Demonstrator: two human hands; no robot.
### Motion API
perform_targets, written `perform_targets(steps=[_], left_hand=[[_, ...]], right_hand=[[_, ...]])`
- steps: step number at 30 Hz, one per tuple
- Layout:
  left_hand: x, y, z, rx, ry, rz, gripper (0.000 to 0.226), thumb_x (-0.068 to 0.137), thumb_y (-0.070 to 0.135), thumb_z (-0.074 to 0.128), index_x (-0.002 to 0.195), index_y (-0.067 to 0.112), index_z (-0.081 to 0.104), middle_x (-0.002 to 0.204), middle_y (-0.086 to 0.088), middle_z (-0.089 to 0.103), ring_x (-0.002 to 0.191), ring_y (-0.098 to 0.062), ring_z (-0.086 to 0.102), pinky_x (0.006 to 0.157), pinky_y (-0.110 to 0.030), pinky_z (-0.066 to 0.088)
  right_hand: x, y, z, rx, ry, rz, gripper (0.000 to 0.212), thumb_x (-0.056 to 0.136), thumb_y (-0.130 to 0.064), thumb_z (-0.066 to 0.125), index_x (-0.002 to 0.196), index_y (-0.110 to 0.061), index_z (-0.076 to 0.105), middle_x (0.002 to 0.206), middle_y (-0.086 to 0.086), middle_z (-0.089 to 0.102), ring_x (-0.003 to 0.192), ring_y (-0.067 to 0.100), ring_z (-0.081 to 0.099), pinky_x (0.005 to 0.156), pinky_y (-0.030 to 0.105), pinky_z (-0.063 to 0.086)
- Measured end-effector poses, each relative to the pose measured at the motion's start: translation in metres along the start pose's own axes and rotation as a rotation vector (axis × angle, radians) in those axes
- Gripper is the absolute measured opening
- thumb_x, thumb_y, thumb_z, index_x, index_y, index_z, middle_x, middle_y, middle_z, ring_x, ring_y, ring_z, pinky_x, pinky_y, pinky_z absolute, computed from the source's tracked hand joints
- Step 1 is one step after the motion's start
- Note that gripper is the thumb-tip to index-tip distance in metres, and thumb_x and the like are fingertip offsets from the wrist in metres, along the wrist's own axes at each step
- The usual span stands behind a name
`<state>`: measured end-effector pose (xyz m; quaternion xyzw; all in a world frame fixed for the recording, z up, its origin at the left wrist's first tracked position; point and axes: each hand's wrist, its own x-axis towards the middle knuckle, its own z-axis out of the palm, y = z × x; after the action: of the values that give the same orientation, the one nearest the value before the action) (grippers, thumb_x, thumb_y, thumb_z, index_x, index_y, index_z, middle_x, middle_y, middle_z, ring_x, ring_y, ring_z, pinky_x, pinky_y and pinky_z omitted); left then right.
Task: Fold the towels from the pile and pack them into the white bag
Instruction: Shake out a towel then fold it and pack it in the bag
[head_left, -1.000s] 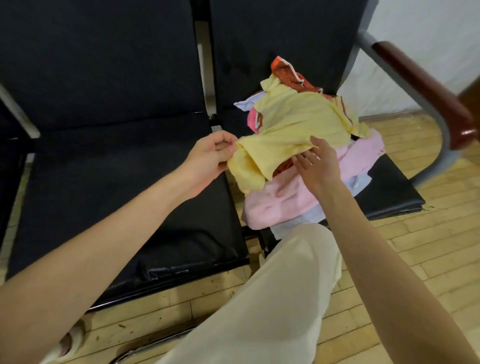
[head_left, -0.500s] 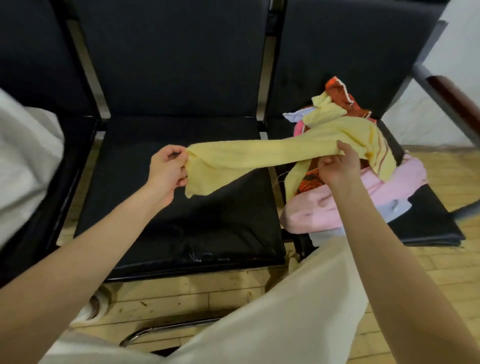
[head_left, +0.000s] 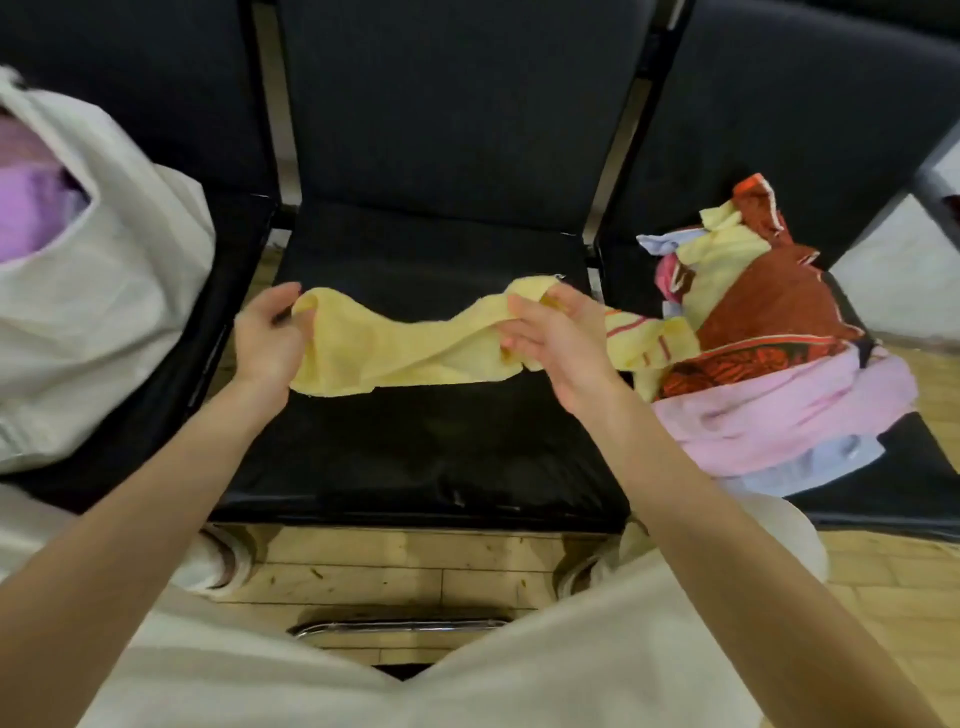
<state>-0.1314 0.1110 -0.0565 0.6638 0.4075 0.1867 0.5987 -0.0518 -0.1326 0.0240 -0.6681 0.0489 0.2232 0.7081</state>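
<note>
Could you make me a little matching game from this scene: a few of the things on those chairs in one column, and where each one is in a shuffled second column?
Things:
1. yellow towel
2. white bag
3. pile of towels
4. purple cloth

Places:
A. on the right-hand seat
B. held between the two hands over the middle seat
C. inside the bag's opening
D. on the left-hand seat

Pairs: 1-B, 2-D, 3-A, 4-C

Head cam — looks fwd/down, close to chair seat (head_left: 426, 291).
</note>
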Motion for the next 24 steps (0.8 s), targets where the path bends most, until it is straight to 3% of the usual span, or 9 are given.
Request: perform_targets(steps=[2, 4, 7, 11, 14, 16, 19, 22, 24], left_hand=[[-0.006, -0.009, -0.007, 0.218, -0.154, 0.175, 0.045, 0.089, 0.000, 0.059, 0.129, 0.020, 0.057, 0.131, 0.004, 0.053, 0.117, -0.009, 0.052, 0.095, -0.024, 0.043], [-0.016, -0.019, -0.011, 0.359, -0.344, 0.319, 0.048, 0.082, -0.002, 0.067, 0.124, 0.021, 0.061, 0.124, 0.006, 0.057, 0.113, -0.010, 0.055, 0.090, -0.025, 0.045], [-0.030, -0.032, -0.012, 0.477, -0.554, 0.453, 0.057, 0.075, 0.007, 0.079, 0.126, 0.022, 0.059, 0.116, 0.010, 0.060, 0.096, -0.004, 0.058, 0.074, -0.016, 0.047], [-0.040, -0.029, 0.000, 0.377, -0.621, 0.439, 0.045, 0.082, 0.013, 0.073, 0.124, 0.019, 0.060, 0.110, 0.010, 0.064, 0.078, -0.008, 0.064, 0.059, -0.021, 0.053], [-0.045, -0.023, 0.009, 0.367, -0.551, 0.447, 0.013, 0.091, 0.010, 0.062, 0.101, 0.015, 0.067, 0.075, 0.006, 0.065, 0.060, -0.001, 0.060, 0.054, -0.013, 0.044], [-0.044, -0.020, 0.006, 0.323, -0.467, 0.436, 0.010, 0.094, 0.008, 0.057, 0.096, 0.014, 0.065, 0.069, 0.002, 0.062, 0.056, 0.001, 0.056, 0.056, -0.011, 0.042], [-0.039, -0.014, -0.008, 0.258, -0.377, 0.472, 0.009, 0.094, 0.010, 0.056, 0.093, 0.014, 0.064, 0.068, 0.000, 0.062, 0.054, -0.003, 0.054, 0.058, -0.013, 0.044], [-0.035, -0.012, -0.021, 0.224, -0.374, 0.518, 0.012, 0.093, 0.007, 0.056, 0.093, 0.016, 0.064, 0.069, -0.001, 0.062, 0.058, -0.008, 0.056, 0.060, -0.021, 0.047], [-0.034, -0.012, -0.027, 0.198, -0.354, 0.517, 0.016, 0.093, 0.004, 0.055, 0.096, 0.016, 0.064, 0.071, 0.001, 0.062, 0.064, -0.010, 0.058, 0.061, -0.024, 0.050]], right_hand=[[-0.005, 0.013, 0.022, 0.058, -0.047, 0.131, 0.018, 0.088, -0.001, 0.063, 0.099, -0.005, 0.051, 0.094, 0.014, 0.068, 0.085, 0.024, 0.071, 0.077, 0.033, 0.056], [-0.006, 0.027, 0.038, 0.122, -0.046, 0.198, 0.021, 0.088, 0.003, 0.061, 0.085, -0.011, 0.046, 0.088, 0.013, 0.066, 0.086, 0.027, 0.069, 0.082, 0.035, 0.055], [-0.008, 0.042, 0.052, 0.161, -0.087, 0.223, 0.012, 0.088, 0.003, 0.061, 0.091, -0.004, 0.052, 0.091, 0.016, 0.068, 0.086, 0.027, 0.070, 0.080, 0.033, 0.056], [-0.007, 0.053, 0.053, 0.180, -0.136, 0.237, 0.022, 0.088, -0.002, 0.063, 0.109, 0.003, 0.057, 0.098, 0.017, 0.071, 0.087, 0.024, 0.072, 0.075, 0.029, 0.058], [-0.005, 0.059, 0.043, 0.148, -0.135, 0.234, 0.011, 0.089, -0.009, 0.064, 0.099, -0.005, 0.061, 0.100, 0.013, 0.072, 0.094, 0.022, 0.070, 0.080, 0.029, 0.055], [0.000, 0.073, 0.032, -0.059, -0.017, 0.162, 0.008, 0.090, -0.011, 0.061, 0.098, -0.009, 0.062, 0.101, 0.011, 0.070, 0.094, 0.020, 0.068, 0.080, 0.028, 0.055], [0.013, 0.103, 0.012, -0.688, 0.177, -0.088, 0.029, 0.087, -0.010, 0.061, 0.116, -0.011, 0.054, 0.115, 0.013, 0.059, 0.098, 0.024, 0.059, 0.087, 0.035, 0.052], [0.028, 0.126, -0.006, -1.232, 0.046, -0.246, 0.052, 0.087, -0.017, 0.064, 0.134, -0.015, 0.041, 0.134, 0.013, 0.044, 0.119, 0.031, 0.044, 0.099, 0.039, 0.040], [0.037, 0.135, -0.011, -1.333, -0.096, -0.187, 0.052, 0.088, -0.019, 0.063, 0.134, -0.014, 0.040, 0.132, 0.013, 0.045, 0.119, 0.033, 0.044, 0.098, 0.040, 0.039]])
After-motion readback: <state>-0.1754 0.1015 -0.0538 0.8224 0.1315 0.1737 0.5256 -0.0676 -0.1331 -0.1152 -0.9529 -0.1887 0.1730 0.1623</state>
